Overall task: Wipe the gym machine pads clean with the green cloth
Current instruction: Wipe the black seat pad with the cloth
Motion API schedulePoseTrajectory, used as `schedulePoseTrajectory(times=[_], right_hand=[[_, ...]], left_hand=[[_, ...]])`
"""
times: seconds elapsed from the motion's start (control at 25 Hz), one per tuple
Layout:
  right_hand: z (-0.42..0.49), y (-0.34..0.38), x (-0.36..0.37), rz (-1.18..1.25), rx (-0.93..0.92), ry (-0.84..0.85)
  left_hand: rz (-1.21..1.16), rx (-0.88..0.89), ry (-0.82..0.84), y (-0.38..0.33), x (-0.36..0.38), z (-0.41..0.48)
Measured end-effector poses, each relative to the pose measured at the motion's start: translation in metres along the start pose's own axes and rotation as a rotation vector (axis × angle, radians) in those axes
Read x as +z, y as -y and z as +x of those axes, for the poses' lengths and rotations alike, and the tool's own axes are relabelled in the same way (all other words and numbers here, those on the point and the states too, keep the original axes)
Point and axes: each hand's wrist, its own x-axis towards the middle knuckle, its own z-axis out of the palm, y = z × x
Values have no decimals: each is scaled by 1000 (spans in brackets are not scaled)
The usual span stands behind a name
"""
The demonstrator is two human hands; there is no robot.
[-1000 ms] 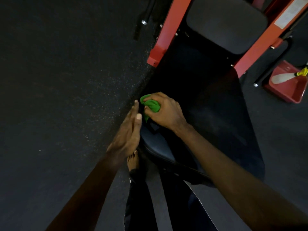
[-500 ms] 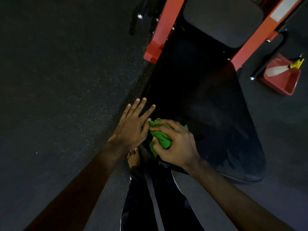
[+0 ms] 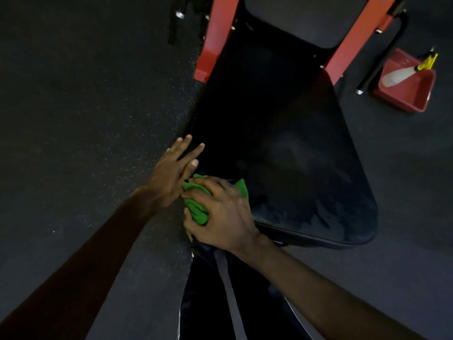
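A long black bench pad (image 3: 289, 148) of the red-framed gym machine (image 3: 217, 38) stretches away from me. My right hand (image 3: 220, 214) grips the bunched green cloth (image 3: 196, 209) at the pad's near left corner, pressing it onto the pad. Just left of it, my left hand (image 3: 174, 168) lies with straight, spread fingers against the pad's left edge, holding nothing. A second dark pad (image 3: 306, 18) sits at the far end between the red uprights.
A red bin (image 3: 414, 94) with a white spray bottle (image 3: 402, 74) in it stands on the dark rubber floor at the right. A black bar with a metal tip (image 3: 377, 67) leans beside it. My dark trouser leg (image 3: 220, 303) is below the pad.
My right hand with the cloth has drawn back along the pad's left edge toward me, to the near corner. My left hand turned from edge-on to flat with spread fingers.
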Motion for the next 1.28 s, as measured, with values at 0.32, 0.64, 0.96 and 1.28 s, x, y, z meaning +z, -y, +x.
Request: schedulePoseTrajectory(times=[0.32, 0.64, 0.96, 1.28], right_hand=[[-54, -53, -37, -10, 354, -131], [-27, -31, -26, 41, 265, -26], [44, 10, 2, 13, 144, 67], [-52, -45, -38, -27, 325, -59]], left_hand=[[-139, -168, 41, -20, -3, -1], [-346, -246, 14, -23, -1, 3], [-622, -326, 35, -25, -16, 4], [92, -169, 79, -52, -13, 19]])
